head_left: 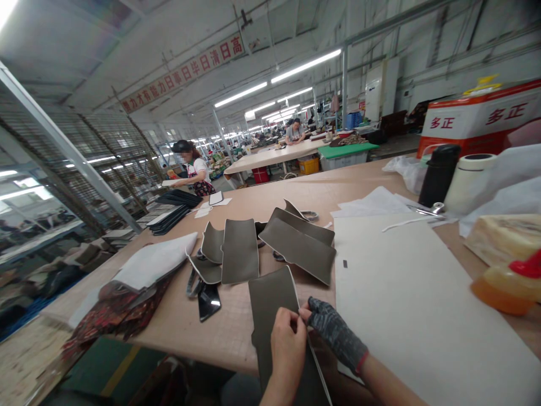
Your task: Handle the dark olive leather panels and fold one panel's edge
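Pinching the right edge of a grey leather piece [270,316], the bare left hand [287,341] and the gloved right hand [333,332] met fingertip to fingertip, both closed on it. That piece lay at the near edge of the table [203,327], hanging partly over it. Just to the right lay a large white sheet [414,304]. Farther out sat more grey leather pieces [262,242], a stack of patterned fabric [122,293], a black flask [437,175] and an orange bottle [507,282]. A person [192,172] worked well beyond.
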A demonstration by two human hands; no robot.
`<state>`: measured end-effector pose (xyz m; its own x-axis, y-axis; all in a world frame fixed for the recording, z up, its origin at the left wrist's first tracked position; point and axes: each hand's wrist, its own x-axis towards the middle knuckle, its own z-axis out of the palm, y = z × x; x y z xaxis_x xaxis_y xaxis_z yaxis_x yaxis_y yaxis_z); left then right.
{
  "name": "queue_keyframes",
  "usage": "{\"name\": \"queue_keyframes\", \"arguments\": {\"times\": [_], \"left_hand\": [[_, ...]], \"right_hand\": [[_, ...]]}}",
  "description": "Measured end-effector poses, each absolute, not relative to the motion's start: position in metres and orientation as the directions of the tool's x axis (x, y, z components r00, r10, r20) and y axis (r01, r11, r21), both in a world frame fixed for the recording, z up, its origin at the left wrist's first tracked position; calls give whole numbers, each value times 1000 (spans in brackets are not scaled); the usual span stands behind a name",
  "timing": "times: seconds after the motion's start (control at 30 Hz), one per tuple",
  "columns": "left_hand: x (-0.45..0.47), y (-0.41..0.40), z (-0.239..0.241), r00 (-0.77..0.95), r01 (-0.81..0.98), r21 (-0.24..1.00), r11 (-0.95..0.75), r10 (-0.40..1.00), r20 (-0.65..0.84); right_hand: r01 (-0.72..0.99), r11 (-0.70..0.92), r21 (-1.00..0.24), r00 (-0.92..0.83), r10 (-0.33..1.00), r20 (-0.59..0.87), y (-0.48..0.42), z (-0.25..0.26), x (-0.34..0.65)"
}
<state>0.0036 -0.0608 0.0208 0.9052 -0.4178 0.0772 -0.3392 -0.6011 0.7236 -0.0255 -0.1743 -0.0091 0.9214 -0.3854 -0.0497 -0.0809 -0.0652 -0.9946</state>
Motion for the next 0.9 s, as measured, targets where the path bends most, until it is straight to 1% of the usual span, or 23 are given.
{"name": "queue_keyframes", "arguments": {"times": [0.13, 0.23, 0.27, 0.3, 0.33, 0.37, 0.4, 0.43, 0.47, 0.5, 0.53, 0.57, 0.6, 0.67, 0.73, 0.8, 0.9], "left_hand": [[2, -59, 15, 867, -396, 741, -543, -488, 106], [3, -50, 11, 793, -449, 777, -442, -598, 118], [5, -45, 9, 779, -452, 792, -410, -614, 127], [9, -38, 7, 791, -449, 802, -393, -593, 153], [14, -31, 4, 827, -441, 806, -394, -528, 194], [22, -23, 1, 874, -420, 809, -411, -422, 240], [30, -14, -3, 919, -377, 820, -430, -286, 273], [39, -6, -7, 952, -306, 849, -430, -149, 268], [48, 2, -10, 977, -209, 896, -392, -39, 211], [55, 9, -12, 994, -92, 944, -316, 23, 105], [61, 15, -14, 999, 34, 976, -214, 33, -27], [64, 19, -15, 987, 155, 982, -104, -12, -157], [65, 22, -14, 960, 264, 964, -9, -97, -264], [59, 24, -9, 881, 417, 904, 96, -289, -376], [50, 22, -1, 827, 482, 865, 137, -397, -398], [43, 20, 7, 828, 480, 861, 166, -409, -383], [37, 19, 16, 860, 413, 896, 161, -394, -325]], "right_hand": [[-116, -83, -990, 901, -427, -69, -175, -19, -23], [-135, -104, -985, 873, -483, -68, -175, -28, -22], [-138, -115, -984, 865, -499, -63, -175, -29, -21], [-140, -125, -982, 858, -511, -57, -175, -30, -21], [-142, -134, -981, 853, -519, -53, -174, -31, -22], [-142, -140, -980, 850, -525, -48, -173, -30, -22], [-139, -144, -980, 848, -528, -43, -172, -29, -23], [-134, -144, -980, 848, -529, -38, -171, -28, -24], [-128, -145, -981, 847, -530, -33, -169, -27, -26], [-123, -138, -983, 846, -531, -31, -167, -25, -27], [-119, -121, -985, 848, -529, -37, -165, -24, -29], [-112, -97, -989, 852, -522, -46, -164, -22, -31], [-107, -63, -992, 860, -506, -61, -163, -20, -33], [-101, 6, -995, 885, -456, -93, -163, -15, -37], [-92, 28, -995, 901, -423, -95, -165, -9, -40], [-78, 1, -997, 908, -414, -72, -167, -2, -41], [-81, -106, -991, 899, -436, -27, -169, 6, -38]]}}
